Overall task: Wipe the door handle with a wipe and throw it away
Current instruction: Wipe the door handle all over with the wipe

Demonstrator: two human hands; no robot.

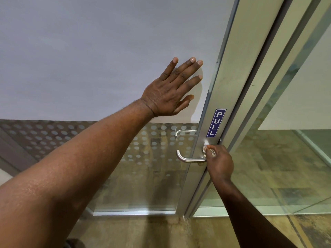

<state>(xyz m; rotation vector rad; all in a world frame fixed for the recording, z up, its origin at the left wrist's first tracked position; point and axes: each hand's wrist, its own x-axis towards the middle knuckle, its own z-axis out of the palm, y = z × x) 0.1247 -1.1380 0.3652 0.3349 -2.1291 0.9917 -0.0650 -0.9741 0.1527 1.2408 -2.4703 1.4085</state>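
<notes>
A brushed-metal lever door handle (188, 159) juts left from the aluminium stile of a glass door (213, 104). My right hand (219, 162) pinches a small crumpled white wipe (206, 146) against the stile at the handle's base, just below a blue PULL sticker (216, 122). My left hand (172, 90) lies flat with fingers spread on the frosted glass panel (107, 59), above and left of the handle.
A second handle (185, 132) shows through the glass on the far side. The lower glass carries a band of frosted dots (152, 140). A fixed frame and glass panel (286, 86) stand to the right. The floor (152, 231) is mottled brown.
</notes>
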